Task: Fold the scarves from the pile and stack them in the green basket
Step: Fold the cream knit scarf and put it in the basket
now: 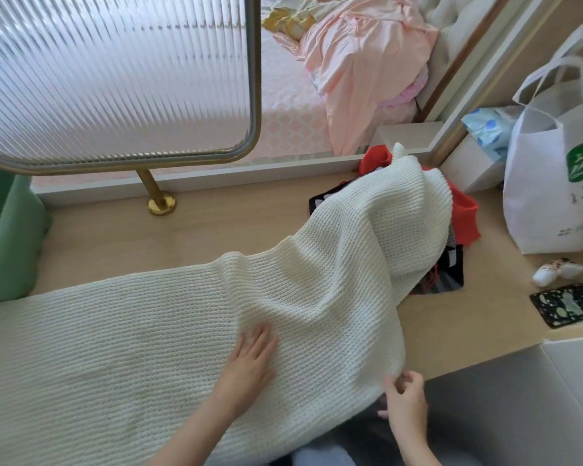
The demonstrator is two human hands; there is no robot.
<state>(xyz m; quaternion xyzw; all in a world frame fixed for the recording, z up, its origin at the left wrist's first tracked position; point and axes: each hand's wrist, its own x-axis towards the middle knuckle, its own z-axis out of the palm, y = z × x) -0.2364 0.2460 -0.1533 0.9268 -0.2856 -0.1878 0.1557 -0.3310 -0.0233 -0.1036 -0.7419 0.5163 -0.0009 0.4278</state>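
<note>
A long cream knitted scarf (169, 331) lies spread across the wooden desk (216, 227), its far end draped over the pile of scarves (465, 216) in red, black and white. My left hand (249, 361) rests flat on the scarf, fingers straight. My right hand (406, 398) pinches the scarf's near right edge at the desk's front. The green basket (7, 237) stands at the far left, partly cut off by the frame.
A ribbed glass screen on a brass post (160, 200) stands at the back left. A white tote bag (552, 176), a small white figurine (552, 272) and a dark patterned phone (567, 306) sit at the right. A bed with pink bedding lies beyond.
</note>
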